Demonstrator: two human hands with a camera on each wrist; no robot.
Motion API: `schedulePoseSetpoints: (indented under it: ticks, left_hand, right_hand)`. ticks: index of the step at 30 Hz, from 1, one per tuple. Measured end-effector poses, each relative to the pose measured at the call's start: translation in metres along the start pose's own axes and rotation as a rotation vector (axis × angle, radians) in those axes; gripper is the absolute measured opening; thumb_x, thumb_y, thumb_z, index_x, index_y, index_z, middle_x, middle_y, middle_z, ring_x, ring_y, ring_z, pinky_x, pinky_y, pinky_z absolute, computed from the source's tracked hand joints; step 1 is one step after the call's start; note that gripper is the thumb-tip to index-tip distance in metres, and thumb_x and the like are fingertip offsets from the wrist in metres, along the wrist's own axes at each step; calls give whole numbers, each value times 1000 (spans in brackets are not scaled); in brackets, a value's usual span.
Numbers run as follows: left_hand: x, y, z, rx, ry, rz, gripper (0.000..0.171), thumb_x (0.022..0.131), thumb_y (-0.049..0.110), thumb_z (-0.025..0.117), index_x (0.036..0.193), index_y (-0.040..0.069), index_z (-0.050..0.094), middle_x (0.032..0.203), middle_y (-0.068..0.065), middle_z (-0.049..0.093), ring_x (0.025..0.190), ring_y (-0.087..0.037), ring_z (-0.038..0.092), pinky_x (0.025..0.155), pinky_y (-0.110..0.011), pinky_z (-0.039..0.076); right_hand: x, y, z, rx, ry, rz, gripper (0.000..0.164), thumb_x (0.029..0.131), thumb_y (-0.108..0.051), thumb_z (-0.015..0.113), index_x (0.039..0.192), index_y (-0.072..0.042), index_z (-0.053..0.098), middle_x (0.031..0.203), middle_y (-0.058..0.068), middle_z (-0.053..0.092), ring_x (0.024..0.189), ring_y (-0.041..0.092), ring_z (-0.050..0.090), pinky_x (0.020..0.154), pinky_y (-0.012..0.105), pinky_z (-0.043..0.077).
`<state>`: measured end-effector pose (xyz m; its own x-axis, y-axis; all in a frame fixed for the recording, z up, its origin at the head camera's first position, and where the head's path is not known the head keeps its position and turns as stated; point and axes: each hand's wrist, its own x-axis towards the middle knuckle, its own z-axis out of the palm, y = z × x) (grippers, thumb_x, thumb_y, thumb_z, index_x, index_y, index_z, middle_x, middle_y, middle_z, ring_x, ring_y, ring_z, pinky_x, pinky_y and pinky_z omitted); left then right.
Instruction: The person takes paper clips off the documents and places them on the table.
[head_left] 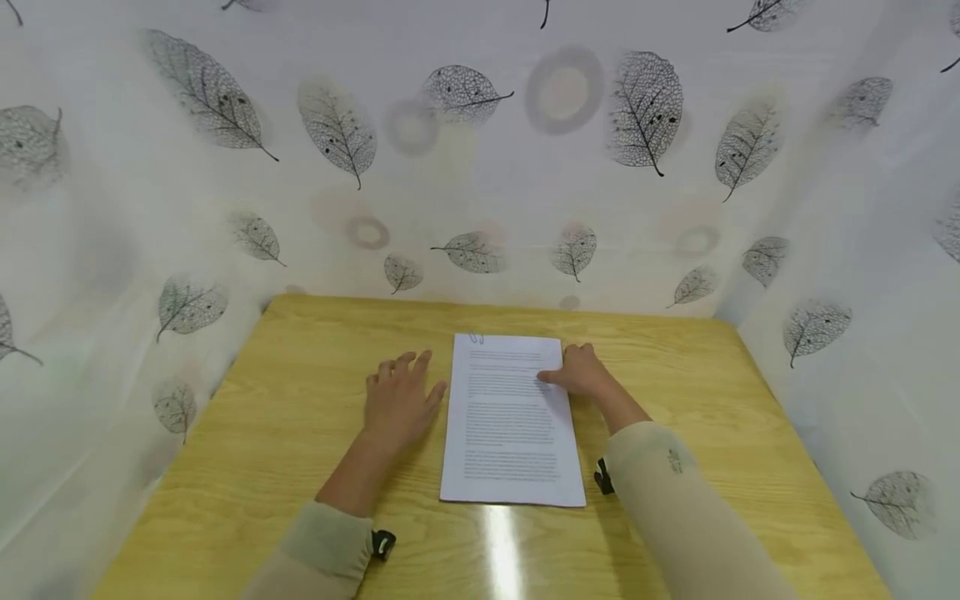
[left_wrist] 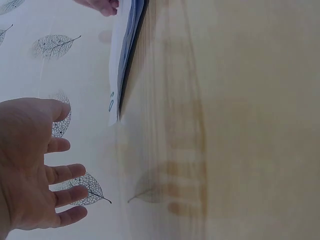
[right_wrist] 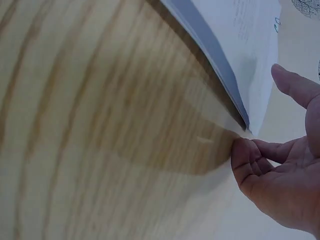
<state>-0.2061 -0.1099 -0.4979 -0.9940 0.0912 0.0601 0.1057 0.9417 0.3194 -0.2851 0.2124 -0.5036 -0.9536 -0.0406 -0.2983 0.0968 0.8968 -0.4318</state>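
A stack of printed paper sheets (head_left: 510, 425) lies on the wooden table, with a paper clip (head_left: 476, 338) on its far edge near the left corner. Its layered edge (right_wrist: 220, 60) shows in the right wrist view. My left hand (head_left: 397, 400) is held just left of the stack, fingers spread and palm bare in the left wrist view. At the stack's upper right edge is my right hand (head_left: 581, 372). Its thumb (right_wrist: 295, 86) reaches out over the top sheet, while the other fingers (right_wrist: 245, 157) bend down to the table beside the corner.
The wooden table (head_left: 300, 433) has light reflecting off its front part. White curtains (head_left: 480, 183) printed with dark leaves hang behind it and along both sides. A dark strap piece (head_left: 383, 545) shows at the left cuff and another (head_left: 603, 477) at the right cuff.
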Motion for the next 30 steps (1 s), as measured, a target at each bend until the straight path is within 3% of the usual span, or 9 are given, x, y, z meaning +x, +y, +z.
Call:
schedulePoseSetpoints:
  ticks: [3,6,15,19,25,30]
  left_hand:
    - [2,1,1,-10,0,-5,64,109,50,57,163,17,47,164,-19,52,148,-49,49,115,-67,44]
    - [5,1,2,-14,3,-6,62,109,49,58,162,17,48,164,-18,52,148,-48,49,116,-67,44]
    - [9,2,4,-47,-18,-25,61,109,43,60,162,15,48,165,-18,50,150,-48,47,118,-68,42]
    - [10,4,3,-56,-24,-33,61,108,42,61,161,16,49,166,-18,50,151,-48,46,119,-67,41]
    - [14,4,4,-54,-21,-39,60,108,42,61,161,16,49,167,-18,48,152,-48,44,120,-68,40]
    - [16,3,3,-79,-36,-36,58,109,41,60,160,15,51,166,-17,50,151,-49,46,118,-68,41]
  right_hand:
    - [4,0,6,-18,22,24,77,93,-44,84,136,14,56,140,35,49,108,37,60,102,52,55]
    - [6,-2,10,0,49,43,77,90,-37,88,136,16,55,138,34,49,107,36,60,102,51,56]
    - [4,-13,12,7,4,113,87,91,-28,87,147,21,42,145,42,53,129,49,61,113,56,54]
    - [1,-17,10,42,-1,125,85,88,-25,89,144,21,43,136,39,61,123,46,66,110,55,56]
    - [-2,-21,6,92,-14,126,64,89,-21,88,130,18,59,123,32,71,102,35,71,91,45,62]
    - [-2,-12,11,210,-25,149,54,94,-19,82,133,13,62,130,31,70,107,36,72,92,45,62]
